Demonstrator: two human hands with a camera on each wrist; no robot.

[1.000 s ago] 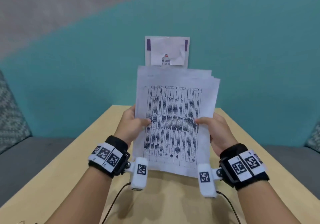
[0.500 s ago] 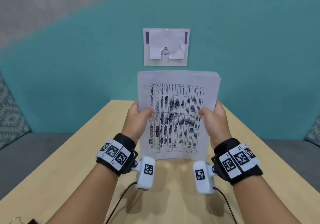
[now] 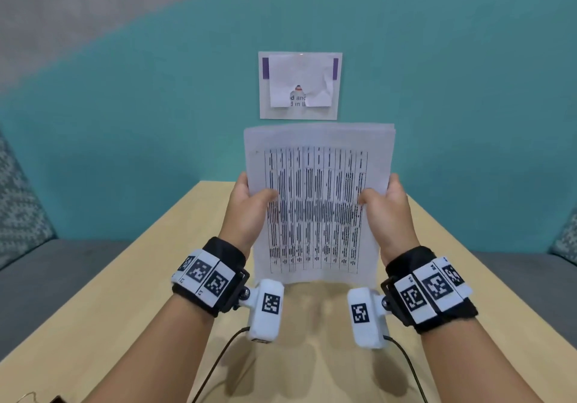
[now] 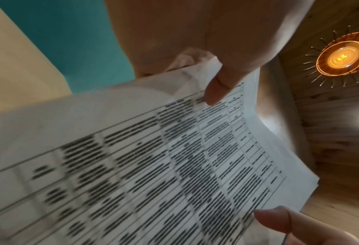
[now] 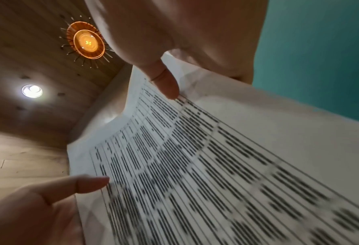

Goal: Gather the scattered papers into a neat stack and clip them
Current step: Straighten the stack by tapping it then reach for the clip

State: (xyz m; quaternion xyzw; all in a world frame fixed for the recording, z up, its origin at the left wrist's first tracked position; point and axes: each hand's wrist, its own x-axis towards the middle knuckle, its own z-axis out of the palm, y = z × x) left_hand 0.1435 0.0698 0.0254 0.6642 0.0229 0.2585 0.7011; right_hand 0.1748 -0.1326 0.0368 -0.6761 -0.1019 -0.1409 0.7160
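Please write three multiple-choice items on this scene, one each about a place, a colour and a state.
1. Where is the stack of papers?
A. Flat on the table
B. Held upright above the table
C. On the sofa

2. What colour is the wall behind the papers?
A. Teal
B. Red
C. Black

3. How is the stack held?
A. Left hand only
B. By neither hand
C. By left hand and right hand, one at each side edge

Answers: 1 B, the lower edge hangs above the tabletop; 2 A, teal fills the background; 3 C, both thumbs press the front sheet.
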